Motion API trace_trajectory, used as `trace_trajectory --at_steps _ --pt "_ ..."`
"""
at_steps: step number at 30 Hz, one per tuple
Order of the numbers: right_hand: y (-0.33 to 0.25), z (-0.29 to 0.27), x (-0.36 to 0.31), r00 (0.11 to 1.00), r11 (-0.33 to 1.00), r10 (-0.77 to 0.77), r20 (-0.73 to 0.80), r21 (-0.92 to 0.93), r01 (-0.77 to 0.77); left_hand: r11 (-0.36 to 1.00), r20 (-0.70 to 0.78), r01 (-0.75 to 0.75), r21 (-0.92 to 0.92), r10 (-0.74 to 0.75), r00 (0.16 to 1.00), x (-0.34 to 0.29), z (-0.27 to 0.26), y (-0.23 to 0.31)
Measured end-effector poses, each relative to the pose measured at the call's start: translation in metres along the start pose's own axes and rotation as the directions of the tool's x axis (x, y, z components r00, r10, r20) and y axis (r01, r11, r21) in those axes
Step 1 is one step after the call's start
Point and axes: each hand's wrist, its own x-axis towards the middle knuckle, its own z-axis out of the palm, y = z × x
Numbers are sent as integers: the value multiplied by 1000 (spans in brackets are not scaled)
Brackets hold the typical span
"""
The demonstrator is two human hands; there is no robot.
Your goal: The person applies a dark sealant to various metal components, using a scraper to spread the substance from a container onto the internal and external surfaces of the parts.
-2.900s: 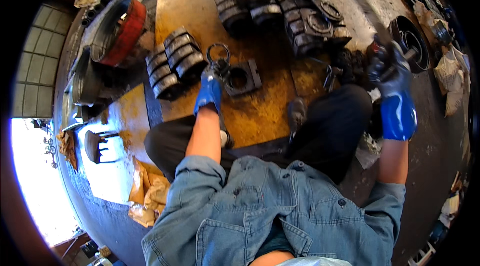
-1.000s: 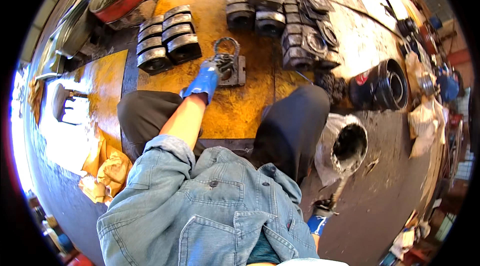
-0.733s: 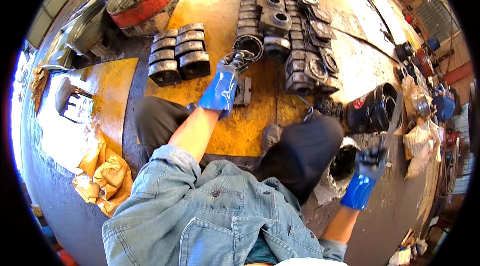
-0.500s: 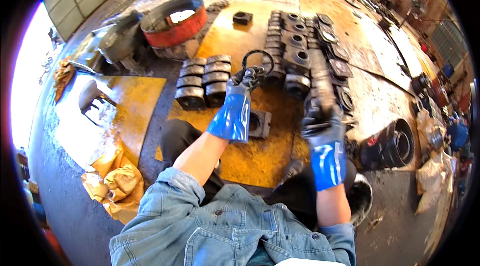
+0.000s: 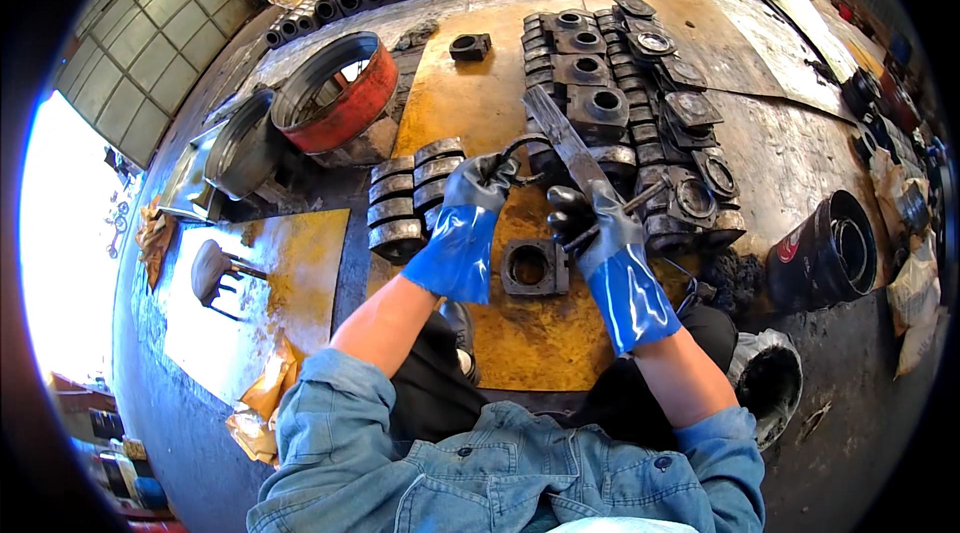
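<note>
Both my hands wear blue-and-black rubber gloves. My left hand (image 5: 468, 218) is closed round a thin dark ring (image 5: 524, 143), which shows nearly edge-on. In my right hand (image 5: 612, 258) is a long flat metal bar (image 5: 565, 138), perhaps a file, slanting up and to the left. A thin rod (image 5: 645, 196) sticks out to the right by that hand; I cannot tell whether it belongs to the bar. Between and below my hands, a square metal block with a round hole (image 5: 562, 278) lies on the yellow-stained board (image 5: 520, 353).
Curved ribbed metal pieces (image 5: 392, 201) stand stacked beyond my left hand. Rows of bored blocks (image 5: 605, 105) and flanged plates (image 5: 692, 201) lie ahead and right. A red-sided drum ring (image 5: 350, 108) and small stool (image 5: 212, 273) are left; a black bucket (image 5: 815, 258) stands right.
My right hand has moved left and up with the bar, which was blurred and upright before and now tilts left. The ring in my left hand has turned edge-on; my view has shifted slightly.
</note>
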Motion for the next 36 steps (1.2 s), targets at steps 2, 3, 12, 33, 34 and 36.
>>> trace_trajectory --at_steps 2,3,12,33,34,36 --pt "4 -6 9 995 970 -83 48 -223 92 998 46 11 66 -14 999 6 4 -1" --pt "-1 -8 8 985 937 -86 153 -323 132 984 42 -50 169 44 998 9 9 -12" --pt "-3 -34 19 999 977 2 -37 -211 -10 966 87 260 0 -259 962 38 4 -59" --pt "1 -27 14 990 879 -56 128 -463 110 882 341 294 -369 -166 925 31 -12 -45" --pt "5 -29 17 983 878 -81 166 -455 149 618 524 590 -519 -315 792 43 -23 -62" --pt "7 -25 11 972 832 -106 210 -516 202 921 389 293 -257 -179 904 43 -32 -88"
